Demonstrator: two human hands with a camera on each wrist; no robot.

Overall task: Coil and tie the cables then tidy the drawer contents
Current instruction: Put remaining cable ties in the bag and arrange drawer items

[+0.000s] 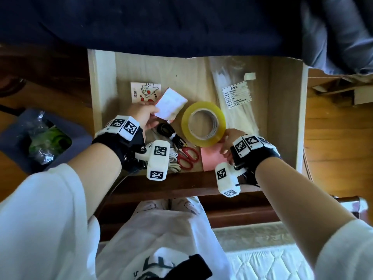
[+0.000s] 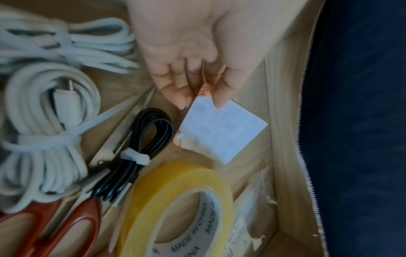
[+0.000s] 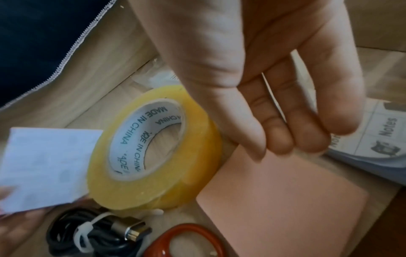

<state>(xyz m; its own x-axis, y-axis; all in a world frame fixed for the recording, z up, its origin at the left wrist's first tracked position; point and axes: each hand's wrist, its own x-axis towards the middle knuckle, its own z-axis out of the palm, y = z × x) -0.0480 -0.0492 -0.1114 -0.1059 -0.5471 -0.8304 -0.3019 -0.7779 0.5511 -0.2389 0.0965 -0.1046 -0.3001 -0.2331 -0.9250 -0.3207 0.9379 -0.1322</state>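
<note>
A black cable [image 1: 167, 129] [image 2: 151, 139] [image 3: 92, 233] lies coiled and zip-tied in the open wooden drawer [image 1: 282, 118]. Two tied white cable coils [image 1: 174, 158] [image 2: 44, 135] sit at the drawer's front left, partly hidden under my left wrist. My left hand [image 1: 154, 118] [image 2: 198, 102] pinches a white paper pad [image 1: 171, 105] [image 2: 219, 133] [image 3: 44, 167] at one corner and holds it just above the drawer floor. My right hand [image 1: 226, 144] [image 3: 274, 147] hovers over a pink sticky pad [image 1: 211, 158] [image 3: 285, 200]. Its fingers are loosely curled and hold nothing. Its thumb is at the edge of a tilted yellow tape roll [image 1: 202, 123] [image 2: 175, 200] [image 3: 153, 147].
Red-handled scissors [image 1: 188, 156] [image 2: 66, 226] lie beside the cables. A bag of white zip ties [image 1: 236, 93] fills the drawer's right side, and a cartoon sticker card [image 1: 145, 91] lies at the back left. Dark blue cloth [image 1: 161, 25] overhangs the drawer's back. A lined bin [image 1: 44, 138] stands left.
</note>
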